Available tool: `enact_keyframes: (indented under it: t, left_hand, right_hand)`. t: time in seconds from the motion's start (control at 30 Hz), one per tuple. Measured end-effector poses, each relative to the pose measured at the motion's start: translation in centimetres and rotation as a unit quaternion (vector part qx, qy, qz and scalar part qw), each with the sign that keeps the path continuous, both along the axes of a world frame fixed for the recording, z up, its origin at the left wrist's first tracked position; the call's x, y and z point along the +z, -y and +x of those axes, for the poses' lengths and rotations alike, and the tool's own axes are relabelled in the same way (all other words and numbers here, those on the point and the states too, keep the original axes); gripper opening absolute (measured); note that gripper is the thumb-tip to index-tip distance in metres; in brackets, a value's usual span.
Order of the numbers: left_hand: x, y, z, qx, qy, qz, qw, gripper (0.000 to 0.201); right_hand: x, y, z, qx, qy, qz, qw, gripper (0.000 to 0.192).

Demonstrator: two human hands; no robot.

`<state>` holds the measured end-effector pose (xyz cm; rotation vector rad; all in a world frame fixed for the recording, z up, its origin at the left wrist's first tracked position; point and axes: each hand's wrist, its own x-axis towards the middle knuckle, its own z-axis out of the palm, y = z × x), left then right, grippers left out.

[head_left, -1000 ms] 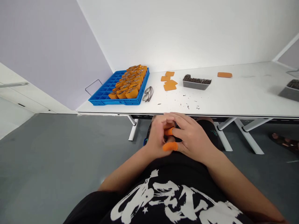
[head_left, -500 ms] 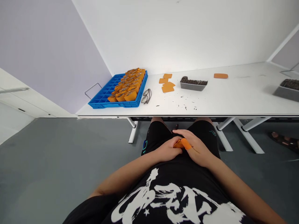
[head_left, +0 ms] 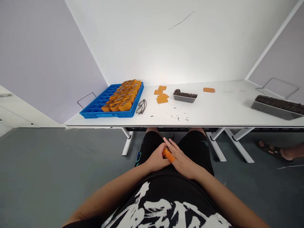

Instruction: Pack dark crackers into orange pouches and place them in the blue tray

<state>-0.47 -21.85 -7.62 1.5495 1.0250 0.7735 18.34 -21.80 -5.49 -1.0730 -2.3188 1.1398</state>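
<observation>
Both my hands rest together in my lap, below the white table's front edge (head_left: 180,126). My left hand (head_left: 155,159) is curled, its fingertips pinching a small orange finger cot (head_left: 164,151). My right hand (head_left: 184,161) lies against it with the fingers stretched out and slightly apart. One digit of the right hand wears an orange finger cot (head_left: 170,156), which touches the left hand's fingertips. I cannot tell which digit it is.
On the table a blue compartment tray (head_left: 95,109) holds several orange parts (head_left: 123,95). Beside it lie glasses (head_left: 142,106), flat orange pieces (head_left: 161,95), a small grey tray of dark parts (head_left: 184,96) and a larger grey tray (head_left: 276,106). Another person's sandalled foot (head_left: 273,150) is at right.
My hands have dropped from near the table edge down into my lap. The view has tilted up and pulled back, so more of the wall and the right-hand tray shows.
</observation>
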Motion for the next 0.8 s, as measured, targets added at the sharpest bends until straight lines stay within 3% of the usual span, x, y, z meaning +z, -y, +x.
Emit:
enact_keyframes:
  t: [0.17, 0.33, 0.43, 0.63, 0.8]
  left_hand:
    - [1.6, 0.5, -0.7, 0.036, -0.033, 0.039, 0.998, 0.061]
    - [2.0, 0.8, -0.9, 0.057, -0.065, 0.046, 0.995, 0.035]
    - [1.4, 0.8, -0.9, 0.071, -0.051, 0.055, 0.995, 0.030]
    - [-0.1, 0.4, -1.2, 0.084, 0.000, 0.064, 0.994, 0.042]
    - [-1.9, -0.4, -1.5, 0.112, 0.044, 0.085, 0.989, 0.037]
  right_hand:
    - [-0.1, 0.8, 0.3, 0.002, -0.007, 0.022, 1.000, 0.070]
    - [-0.9, 0.4, 0.3, -0.007, -0.027, 0.069, 0.997, 0.063]
    - [-1.4, 0.0, 0.4, -0.019, -0.054, 0.113, 0.992, 0.056]
    - [-2.0, -0.3, 1.0, -0.041, -0.119, 0.198, 0.972, 0.050]
    - [-1.0, -0.7, 0.9, -0.055, -0.180, 0.272, 0.944, 0.075]
